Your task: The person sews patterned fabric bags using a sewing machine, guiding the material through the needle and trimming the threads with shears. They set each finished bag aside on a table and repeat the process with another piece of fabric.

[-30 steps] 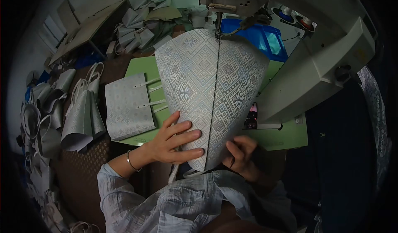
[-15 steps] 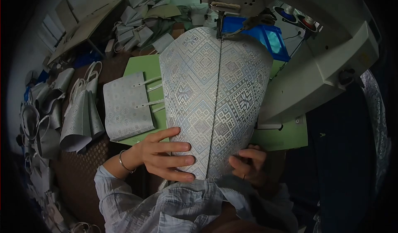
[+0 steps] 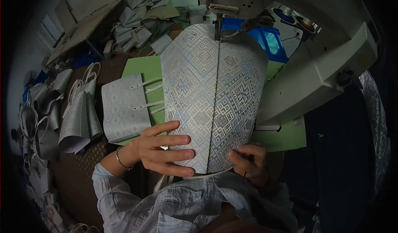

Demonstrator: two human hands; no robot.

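A large silver-white patterned bag (image 3: pixel 195 87) stretches from a sewing machine's needle area (image 3: pixel 217 27) down to my body. A dark seam line (image 3: pixel 213 108) runs along its middle to the needle. My left hand (image 3: pixel 166 150) lies over the bag's near left edge, four fingers spread on top and the thumb hidden behind it. At the near right edge, my right hand (image 3: pixel 250 162) pinches the bag between thumb and bent fingers. Beside the bag lies a smaller patterned handbag (image 3: pixel 125 107) with white straps.
A green work surface (image 3: pixel 286 135) shows beneath the bag. The machine's pale arm (image 3: pixel 327 75) takes up the right side, with thread spools (image 3: pixel 287 15) and a blue bin (image 3: pixel 271 42) behind. Finished-looking bags (image 3: pixel 76 121) crowd the left, and a heap of pieces (image 3: pixel 139 34) lies at the back.
The large bag has moved slightly away from me toward the needle, both hands keeping their places on it. Its near rim now shows more clearly. The view has shifted a little.
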